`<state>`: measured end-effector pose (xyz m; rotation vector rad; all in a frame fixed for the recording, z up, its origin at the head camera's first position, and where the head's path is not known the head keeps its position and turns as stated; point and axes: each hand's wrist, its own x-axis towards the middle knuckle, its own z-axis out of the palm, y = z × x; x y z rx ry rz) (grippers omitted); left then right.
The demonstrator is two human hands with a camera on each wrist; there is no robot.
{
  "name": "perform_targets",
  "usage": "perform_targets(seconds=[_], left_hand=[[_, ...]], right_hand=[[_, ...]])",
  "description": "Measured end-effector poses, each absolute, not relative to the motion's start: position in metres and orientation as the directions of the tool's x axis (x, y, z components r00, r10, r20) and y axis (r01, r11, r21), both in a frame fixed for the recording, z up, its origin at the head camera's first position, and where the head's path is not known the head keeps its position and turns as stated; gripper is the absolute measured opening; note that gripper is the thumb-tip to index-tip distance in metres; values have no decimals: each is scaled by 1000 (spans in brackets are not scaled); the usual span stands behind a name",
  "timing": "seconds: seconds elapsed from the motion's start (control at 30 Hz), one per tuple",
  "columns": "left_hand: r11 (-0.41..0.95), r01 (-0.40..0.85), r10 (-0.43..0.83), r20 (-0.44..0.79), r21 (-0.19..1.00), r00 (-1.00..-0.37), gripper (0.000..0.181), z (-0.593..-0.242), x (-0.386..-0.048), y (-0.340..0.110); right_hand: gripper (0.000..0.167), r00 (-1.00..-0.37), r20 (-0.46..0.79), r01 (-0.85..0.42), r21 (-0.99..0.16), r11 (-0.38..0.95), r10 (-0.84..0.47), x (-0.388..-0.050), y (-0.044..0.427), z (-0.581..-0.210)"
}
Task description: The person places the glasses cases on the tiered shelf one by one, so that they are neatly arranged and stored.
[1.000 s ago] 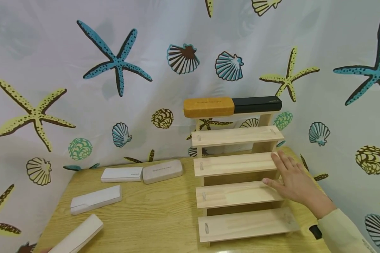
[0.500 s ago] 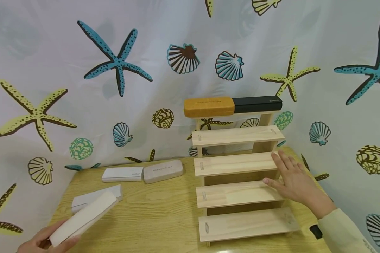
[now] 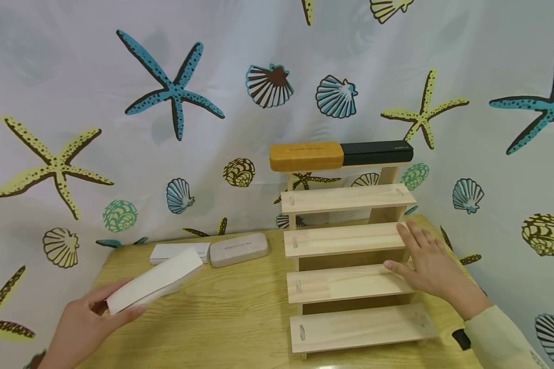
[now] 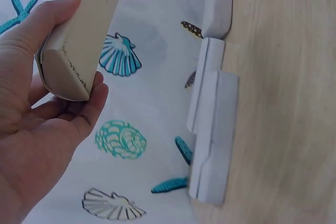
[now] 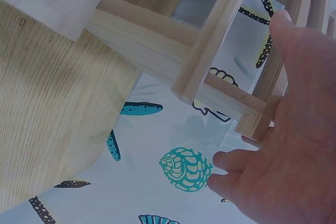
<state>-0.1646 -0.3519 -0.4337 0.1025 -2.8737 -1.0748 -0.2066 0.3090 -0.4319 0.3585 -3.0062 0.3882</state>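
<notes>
The left hand (image 3: 87,319) is gripping one end of a long white rectangular case (image 3: 154,282) above the wooden tabletop (image 3: 226,318). The right hand (image 3: 431,266), fingers extended, is resting at a pale wooden tiered rack (image 3: 351,197), apparently grasping nothing. Carrying seems underway; the next move is probably calling for levelling the case. In the head view, it is mostly hiding a white flap-lidded case (image 4: 216,140); the right fingers' contact is proving unclear.
</notes>
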Motion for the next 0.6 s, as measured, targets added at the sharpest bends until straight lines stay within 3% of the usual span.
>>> perform_targets(seconds=[0.6], left_hand=[[628, 316, 147, 289, 711, -946, 61, -394, -202, -301]], right_hand=[[98, -965, 137, -249, -219, 943, -223, -206, 309, -433]])
